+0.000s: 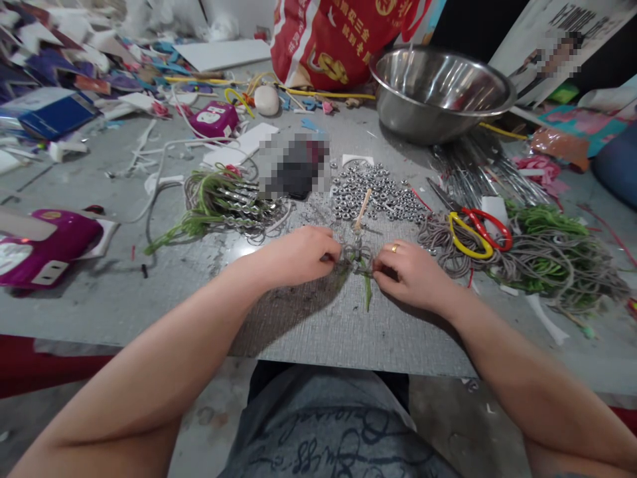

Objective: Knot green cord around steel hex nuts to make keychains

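Near the table's front middle, grey and green cords (pixel 367 292) lie between my two hands. My left hand (pixel 314 255) is closed in a pinch on the cords' left side. On the right side my right hand (pixel 401 269), with a ring on one finger, pinches the cords too. A small wooden stick (pixel 363 209) stands up just behind them. Beyond it spreads a pile of shiny metal nuts or beads (pixel 371 189). The exact shape of the cord work between the fingers is too small to tell.
Scissors (pixel 472 236) with red and yellow handles rest on grey and green cords (pixel 557 255) at right. A steel bowl (pixel 423 123) and red bag (pixel 318 66) stand behind. Finished-looking cord bundles (pixel 199 206) and purple devices (pixel 60 249) are at left.
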A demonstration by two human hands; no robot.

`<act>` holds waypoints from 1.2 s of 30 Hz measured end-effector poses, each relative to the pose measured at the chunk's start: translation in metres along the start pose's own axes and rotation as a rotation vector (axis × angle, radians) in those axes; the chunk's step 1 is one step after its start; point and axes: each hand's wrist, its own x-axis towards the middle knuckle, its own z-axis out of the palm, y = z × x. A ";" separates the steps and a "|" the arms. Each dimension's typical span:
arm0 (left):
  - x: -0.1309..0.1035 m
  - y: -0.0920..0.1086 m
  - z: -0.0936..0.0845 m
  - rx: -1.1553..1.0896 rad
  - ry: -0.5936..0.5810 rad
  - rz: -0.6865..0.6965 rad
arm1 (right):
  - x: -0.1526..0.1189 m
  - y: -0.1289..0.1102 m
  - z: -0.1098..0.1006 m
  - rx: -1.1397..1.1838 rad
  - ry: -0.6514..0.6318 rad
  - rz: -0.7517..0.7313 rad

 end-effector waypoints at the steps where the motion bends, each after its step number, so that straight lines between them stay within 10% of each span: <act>1: 0.000 -0.001 -0.002 0.020 -0.019 -0.008 | 0.000 0.000 -0.002 0.000 -0.021 0.008; 21: -0.014 -0.013 -0.027 0.252 -0.216 -0.308 | -0.002 0.003 -0.012 -0.095 -0.120 0.006; 29: -0.006 0.000 -0.009 0.018 0.222 -0.001 | -0.003 0.003 -0.009 0.004 0.082 -0.046; 36: 0.005 0.007 0.018 -0.161 0.193 0.112 | 0.001 -0.003 0.002 0.053 0.102 -0.135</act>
